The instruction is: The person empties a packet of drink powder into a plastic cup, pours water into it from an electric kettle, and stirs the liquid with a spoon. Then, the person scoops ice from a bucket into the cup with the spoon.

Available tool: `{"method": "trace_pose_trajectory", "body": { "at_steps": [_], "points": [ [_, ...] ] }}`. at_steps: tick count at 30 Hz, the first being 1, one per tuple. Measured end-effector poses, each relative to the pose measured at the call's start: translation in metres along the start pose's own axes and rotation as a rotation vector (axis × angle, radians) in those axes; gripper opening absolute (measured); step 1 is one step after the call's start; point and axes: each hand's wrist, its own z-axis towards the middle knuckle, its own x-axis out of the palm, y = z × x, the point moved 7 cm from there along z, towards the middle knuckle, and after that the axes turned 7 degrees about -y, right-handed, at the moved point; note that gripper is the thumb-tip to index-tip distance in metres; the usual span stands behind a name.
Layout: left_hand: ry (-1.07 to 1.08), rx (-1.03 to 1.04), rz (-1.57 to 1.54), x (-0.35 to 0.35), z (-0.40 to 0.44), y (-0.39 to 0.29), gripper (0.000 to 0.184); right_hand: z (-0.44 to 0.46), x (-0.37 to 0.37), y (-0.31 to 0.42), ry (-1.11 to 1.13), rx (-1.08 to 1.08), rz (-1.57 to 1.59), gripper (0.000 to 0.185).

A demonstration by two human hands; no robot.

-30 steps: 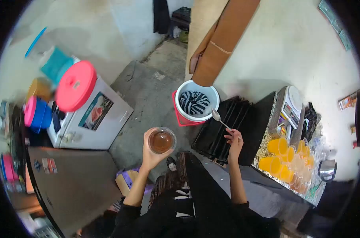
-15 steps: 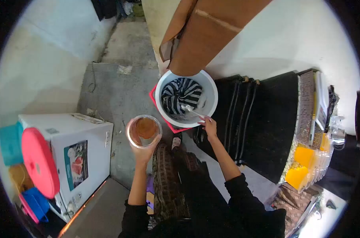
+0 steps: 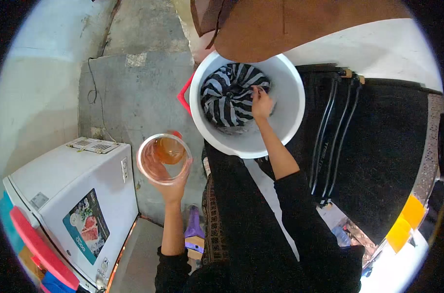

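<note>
My left hand (image 3: 179,184) is closed around a clear plastic tub (image 3: 169,160), tilted toward me, with something amber-brown inside it. To its upper right stands a large white basin (image 3: 289,97). Black-and-grey striped material (image 3: 231,100), perhaps cloth or a bag, lies in the basin, gathered in folds toward its middle. My right hand (image 3: 262,103) is inside the basin over the right side of that material. Its fingers are pinched together at the stripes, and whatever they hold is hidden.
A red edge (image 3: 184,96) shows beneath the basin. Brown sheet material (image 3: 300,24) hangs over the basin's far rim. A white chest freezer (image 3: 75,190) stands at left. Black panels with tubes (image 3: 336,136) are on the right. A cable (image 3: 97,93) lies on the floor.
My right hand has moved up and deeper into the basin; the white-ended utensil it held is no longer distinguishable. The view has shifted. My left hand still holds the clear tub.
</note>
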Motion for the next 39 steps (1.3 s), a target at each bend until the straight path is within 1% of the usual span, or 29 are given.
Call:
{"method": "trace_pose_trajectory", "body": {
  "at_steps": [1,2,4,5,6,7,8,9,10,11,12,13,14,16,20,21,22,23,24,25,26,28,29,31,32,34,35,37,39],
  "points": [
    [0.0,-0.009,-0.007,-0.001,0.001,0.003,0.097,-0.004,0.003,0.005,-0.092,-0.089,0.028,0.032],
    [0.005,-0.009,-0.002,-0.001,0.001,0.004,0.097,-0.007,0.012,0.003,-0.091,-0.082,0.028,0.032],
    [0.012,-0.026,0.029,-0.002,0.001,0.008,0.099,-0.013,0.051,-0.03,0.055,0.101,0.111,0.031],
    [0.014,-0.025,0.034,-0.002,0.002,0.01,0.099,-0.015,0.068,-0.043,0.088,0.052,-0.022,0.032],
    [0.03,0.017,0.039,-0.001,0.002,0.009,0.099,-0.018,0.071,-0.041,0.091,0.057,-0.02,0.032],
    [0.044,0.06,0.044,0.0,0.003,0.007,0.1,-0.023,0.078,-0.042,0.144,0.15,0.073,0.033],
    [0.046,0.059,0.05,0.002,0.004,0.007,0.1,-0.027,0.084,-0.042,0.197,0.243,0.166,0.033],
    [0.056,0.07,0.024,0.005,0.005,0.005,0.1,-0.027,0.086,-0.042,0.19,0.255,0.237,0.034],
    [0.065,0.081,-0.004,0.008,0.006,0.003,0.1,-0.024,0.085,-0.044,0.191,0.259,0.238,0.034],
    [0.067,0.08,-0.001,0.011,0.006,0.003,0.1,-0.024,0.086,-0.05,0.26,0.353,0.298,0.037],
    [0.1,0.051,-0.068,0.017,0.006,0.004,0.1,-0.024,0.087,-0.053,0.328,0.445,0.358,0.041],
    [0.132,0.023,-0.135,0.023,0.006,0.003,0.1,-0.023,0.083,-0.055,0.33,0.519,0.421,0.039],
    [0.134,0.024,-0.134,0.029,0.007,0.0,0.1,-0.022,0.079,-0.054,0.33,0.521,0.422,0.039],
    [0.26,0.056,-0.174,0.051,0.005,-0.012,0.099,-0.022,0.076,-0.057,0.37,0.617,0.511,0.037],
    [0.264,-0.025,-0.229,0.088,-0.009,-0.011,0.093,-0.016,0.061,-0.054,0.331,0.637,0.573,0.036],
    [0.247,-0.057,-0.291,0.098,-0.016,-0.008,0.089,-0.013,0.054,-0.053,0.283,0.648,0.591,0.035],
    [0.247,-0.057,-0.292,0.105,-0.022,-0.004,0.089,-0.01,0.048,-0.055,0.235,0.66,0.608,0.035],
    [0.257,-0.072,-0.258,0.112,-0.028,0.001,0.089,-0.008,0.046,-0.056,0.236,0.659,0.608,0.035],
    [0.266,-0.088,-0.223,0.117,-0.032,0.007,0.088,-0.004,0.041,-0.058,0.177,0.633,0.65,0.035],
    [0.284,-0.047,-0.15,0.121,-0.033,0.01,0.086,-0.001,0.035,-0.062,0.118,0.606,0.69,0.036],
    [0.284,-0.05,-0.151,0.126,-0.036,0.014,0.086,0.0,0.031,-0.065,0.118,0.606,0.688,0.036],
    [0.235,-0.188,-0.157,0.134,-0.04,0.026,0.081,0.001,0.018,-0.072,0.034,0.647,0.678,0.033],
    [0.234,-0.188,-0.157,0.137,-0.04,0.029,0.081,0.001,0.015,-0.072,0.034,0.647,0.678,0.033],
    [0.234,-0.099,0.045,0.144,-0.034,0.029,0.077,0.002,0.005,-0.068,0.013,0.656,0.722,0.036],
    [0.23,-0.1,0.046,0.146,-0.032,0.031,0.077,0.003,0.0,-0.065,0.017,0.655,0.721,0.036],
    [0.214,-0.178,0.014,0.152,-0.027,0.04,0.075,0.004,-0.01,-0.06,-0.004,0.656,0.689,0.036],
    [0.213,-0.177,0.014,0.158,-0.025,0.043,0.075,0.006,-0.015,-0.056,-0.003,0.655,0.69,0.036],
    [0.128,-0.146,-0.055,0.165,-0.023,0.05,0.076,0.009,-0.029,-0.042,-0.042,0.609,0.721,0.032],
    [0.13,-0.178,-0.069,0.172,-0.022,0.054,0.076,0.011,-0.045,-0.025,-0.045,0.586,0.7,0.031]
  ]
}}
